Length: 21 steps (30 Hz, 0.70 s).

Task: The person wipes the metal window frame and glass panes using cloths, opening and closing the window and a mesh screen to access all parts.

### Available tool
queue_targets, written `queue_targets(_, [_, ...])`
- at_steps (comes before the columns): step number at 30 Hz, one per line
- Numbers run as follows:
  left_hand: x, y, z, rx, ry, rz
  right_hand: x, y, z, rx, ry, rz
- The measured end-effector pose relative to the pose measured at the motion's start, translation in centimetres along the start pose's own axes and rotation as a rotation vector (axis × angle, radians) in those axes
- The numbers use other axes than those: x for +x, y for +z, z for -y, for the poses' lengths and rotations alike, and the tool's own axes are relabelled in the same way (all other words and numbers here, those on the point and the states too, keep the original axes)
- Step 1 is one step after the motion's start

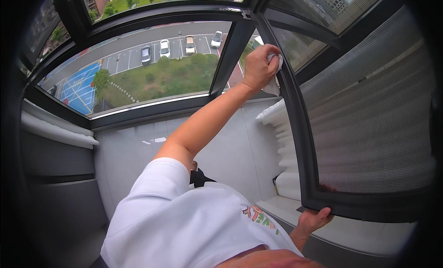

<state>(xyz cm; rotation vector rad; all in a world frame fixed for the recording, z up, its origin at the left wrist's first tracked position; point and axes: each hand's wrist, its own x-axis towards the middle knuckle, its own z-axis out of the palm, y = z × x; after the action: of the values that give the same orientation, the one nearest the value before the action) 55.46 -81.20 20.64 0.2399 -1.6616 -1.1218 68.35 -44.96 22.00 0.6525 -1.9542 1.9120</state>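
Note:
My left hand [260, 68] is stretched up and forward, its fingers closed around a crumpled white cloth [273, 86]. The cloth presses against the inner edge of a dark metal frame [294, 105] that holds a mesh window screen [373, 115]. Low on the right, my right hand [313, 220] grips the bottom corner of that same frame, with the thumb on its near side and the other fingers mostly hidden. The framed screen stands swung inward at an angle to the window. Part of the cloth hangs loose below my left hand.
Ahead is a fixed window pane [155, 67] with parked cars and grass far below. White curtains [285, 147] hang behind the screen frame, and another white fabric [59, 128] lies at left above a grey cabinet [62, 202]. Pale floor tiles [225, 136] lie beneath me.

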Motion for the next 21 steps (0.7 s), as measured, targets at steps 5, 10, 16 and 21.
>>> queue_targets(5, [7.5,0.3,6.5,0.162,0.052,-0.154,0.5,1.7,0.1,-0.172,-0.137,-0.041])
queue_targets(10, [14.8,-1.7,11.2,0.332,0.180,-0.295,-0.1,1.1,-0.6,-0.251,-0.162,-0.104])
queue_targets(16, [15.1,-1.9,13.6,0.524,0.227,-0.040,0.4,1.6,0.3,-0.315,-0.126,-0.003])
queue_targets(21, [13.5,-1.6,11.2,0.600,0.252,0.125,0.4,1.0,0.2,-0.308,-0.124,-0.008])
